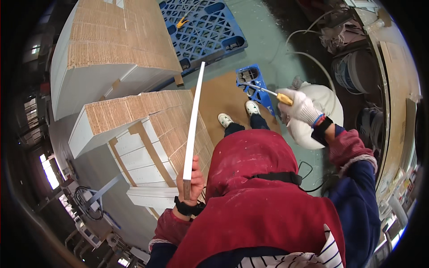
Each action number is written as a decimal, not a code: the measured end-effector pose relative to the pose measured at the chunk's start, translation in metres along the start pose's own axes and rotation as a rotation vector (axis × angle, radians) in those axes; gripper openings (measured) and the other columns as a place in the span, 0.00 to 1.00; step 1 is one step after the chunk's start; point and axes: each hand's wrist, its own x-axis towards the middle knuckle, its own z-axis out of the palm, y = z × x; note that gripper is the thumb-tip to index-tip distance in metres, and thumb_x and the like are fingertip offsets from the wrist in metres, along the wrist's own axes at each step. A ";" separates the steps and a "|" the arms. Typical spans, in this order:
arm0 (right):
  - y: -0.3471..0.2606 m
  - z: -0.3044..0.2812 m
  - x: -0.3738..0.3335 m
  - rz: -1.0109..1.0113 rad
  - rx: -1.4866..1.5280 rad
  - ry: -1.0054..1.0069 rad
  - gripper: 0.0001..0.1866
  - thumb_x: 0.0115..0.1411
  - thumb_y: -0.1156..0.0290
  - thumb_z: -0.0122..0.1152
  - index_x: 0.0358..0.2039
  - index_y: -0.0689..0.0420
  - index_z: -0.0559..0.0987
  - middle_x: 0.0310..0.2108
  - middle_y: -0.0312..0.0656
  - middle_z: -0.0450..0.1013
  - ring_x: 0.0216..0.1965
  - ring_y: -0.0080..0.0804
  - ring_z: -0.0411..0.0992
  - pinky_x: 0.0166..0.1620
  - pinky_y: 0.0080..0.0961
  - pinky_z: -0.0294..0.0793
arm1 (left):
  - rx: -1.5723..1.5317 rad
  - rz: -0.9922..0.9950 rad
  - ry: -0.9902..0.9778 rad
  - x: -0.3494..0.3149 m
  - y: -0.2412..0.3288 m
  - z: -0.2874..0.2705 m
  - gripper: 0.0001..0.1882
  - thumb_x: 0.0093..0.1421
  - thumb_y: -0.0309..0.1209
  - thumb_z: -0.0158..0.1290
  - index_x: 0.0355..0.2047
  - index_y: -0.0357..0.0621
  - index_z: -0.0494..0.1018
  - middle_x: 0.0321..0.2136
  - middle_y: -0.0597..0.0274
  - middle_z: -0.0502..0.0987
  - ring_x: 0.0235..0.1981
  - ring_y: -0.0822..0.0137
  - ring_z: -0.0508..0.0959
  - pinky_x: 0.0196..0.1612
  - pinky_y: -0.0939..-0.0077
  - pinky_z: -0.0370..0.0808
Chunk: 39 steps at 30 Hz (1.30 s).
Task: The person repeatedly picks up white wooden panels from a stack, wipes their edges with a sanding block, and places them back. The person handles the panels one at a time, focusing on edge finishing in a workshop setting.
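My left hand [192, 182], bare, is closed around the lower end of a long white board [193, 123]. The board is seen edge-on and points away from me, with a brown raw end by my palm. My right hand [300, 106] wears a white knit glove. Its fingers are wrapped round the yellow handle of a tool with a long thin metal shaft [267, 90], like a screwdriver or file. The shaft points left, over a blue plastic piece [261, 94] on the floor. Its tip is too small to make out.
Stacks of white-faced boards [120, 38] with brown edges rise at left, and a lower stack [154, 111] is near my left hand. A blue pallet [203, 33] bears a yellow-handled tool [182, 22]. A white sack [313, 134], a hose [319, 67] and buckets [357, 71] are at right.
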 end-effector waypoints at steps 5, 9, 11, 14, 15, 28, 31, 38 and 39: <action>-0.030 0.013 -0.042 -0.595 0.154 -0.432 0.17 0.49 0.69 0.61 0.41 0.54 0.74 0.30 0.44 0.74 0.33 0.38 0.73 0.38 0.28 0.72 | 0.000 0.058 -0.030 -0.014 -0.002 0.019 0.11 0.63 0.29 0.39 0.43 0.37 0.58 0.19 0.61 0.67 0.13 0.72 0.65 0.12 0.83 0.66; -0.017 0.022 -0.016 -0.361 0.238 -0.047 0.15 0.49 0.70 0.60 0.39 0.56 0.74 0.31 0.45 0.74 0.34 0.38 0.73 0.38 0.27 0.72 | 0.042 0.135 -0.056 -0.022 -0.005 0.033 0.11 0.62 0.30 0.40 0.43 0.39 0.56 0.23 0.61 0.67 0.13 0.74 0.62 0.11 0.85 0.61; -0.021 0.023 -0.030 -0.809 -0.016 -0.173 0.14 0.50 0.67 0.59 0.38 0.54 0.74 0.29 0.45 0.74 0.33 0.42 0.73 0.36 0.30 0.73 | 0.379 0.198 -0.034 -0.028 0.003 0.017 0.13 0.61 0.33 0.41 0.42 0.40 0.55 0.29 0.53 0.71 0.16 0.73 0.65 0.14 0.84 0.63; -0.034 0.026 -0.042 -0.690 0.166 -0.251 0.18 0.48 0.69 0.61 0.42 0.54 0.74 0.31 0.45 0.75 0.38 0.41 0.73 0.40 0.28 0.73 | -0.018 0.111 -0.115 -0.019 0.006 0.037 0.11 0.61 0.29 0.39 0.41 0.38 0.55 0.24 0.58 0.67 0.14 0.72 0.64 0.12 0.84 0.63; -0.030 0.032 -0.029 -0.553 0.219 -0.160 0.18 0.48 0.69 0.61 0.42 0.55 0.74 0.31 0.45 0.75 0.38 0.41 0.73 0.40 0.28 0.73 | -0.159 0.139 -0.096 -0.028 0.003 0.042 0.10 0.61 0.26 0.39 0.41 0.37 0.55 0.21 0.61 0.65 0.12 0.73 0.62 0.09 0.86 0.62; 0.016 0.003 0.014 -0.424 -0.057 -0.283 0.14 0.45 0.73 0.61 0.35 0.58 0.75 0.25 0.41 0.73 0.29 0.36 0.73 0.35 0.28 0.72 | 0.840 -0.046 0.382 -0.077 0.022 0.024 0.27 0.55 0.30 0.49 0.54 0.32 0.58 0.47 0.47 0.69 0.46 0.56 0.73 0.50 0.65 0.70; 0.029 0.000 0.047 -0.254 -0.285 0.054 0.16 0.42 0.74 0.62 0.35 0.58 0.75 0.26 0.43 0.73 0.29 0.36 0.73 0.35 0.28 0.72 | 0.818 -0.128 0.391 -0.068 0.023 0.040 0.27 0.55 0.30 0.50 0.54 0.32 0.58 0.47 0.48 0.69 0.46 0.58 0.73 0.50 0.66 0.70; 0.003 0.008 0.014 -0.378 -0.319 -0.251 0.18 0.41 0.75 0.62 0.38 0.53 0.76 0.30 0.44 0.74 0.33 0.39 0.73 0.37 0.29 0.72 | 0.864 -0.141 0.508 -0.046 0.011 0.028 0.26 0.56 0.31 0.49 0.52 0.27 0.58 0.47 0.45 0.69 0.43 0.59 0.75 0.46 0.67 0.73; -0.017 0.005 0.014 -0.412 -0.462 -0.120 0.18 0.41 0.75 0.62 0.38 0.53 0.76 0.30 0.44 0.74 0.33 0.40 0.73 0.37 0.29 0.72 | 0.836 -0.108 0.523 -0.041 0.009 0.022 0.26 0.56 0.31 0.49 0.52 0.26 0.59 0.46 0.45 0.69 0.42 0.59 0.76 0.46 0.67 0.73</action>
